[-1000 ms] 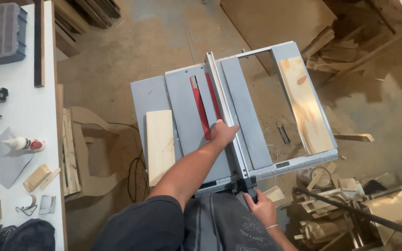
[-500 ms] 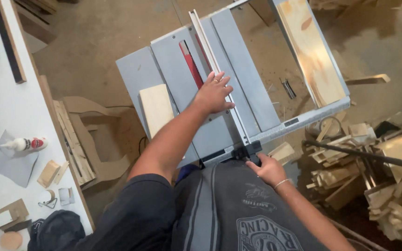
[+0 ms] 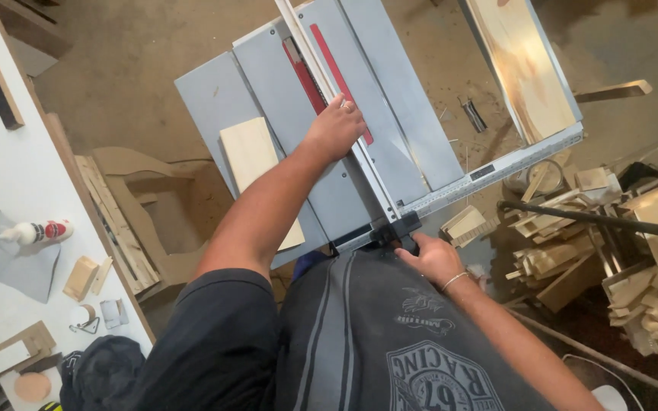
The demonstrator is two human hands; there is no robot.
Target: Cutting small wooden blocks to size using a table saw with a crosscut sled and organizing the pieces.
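My left hand (image 3: 336, 127) rests palm down on the long metal rip fence (image 3: 359, 152) that runs across the grey table saw top (image 3: 215, 99), beside the red blade insert (image 3: 336, 65). At the near end of the fence my right hand (image 3: 430, 258) grips the black lock handle (image 3: 396, 228) on the front rail. A pale wooden board (image 3: 253, 164) lies flat on the saw table left of my left arm.
A longer wooden board (image 3: 523, 68) lies on the saw's right extension. Wood offcuts (image 3: 634, 251) are piled on the floor at right. A white workbench (image 3: 9, 198) at left holds a glue bottle (image 3: 36, 232), small wood blocks and a grey cloth.
The view has dropped and drawn closer to the saw. Both hands have kept their places on the fence and its handle.
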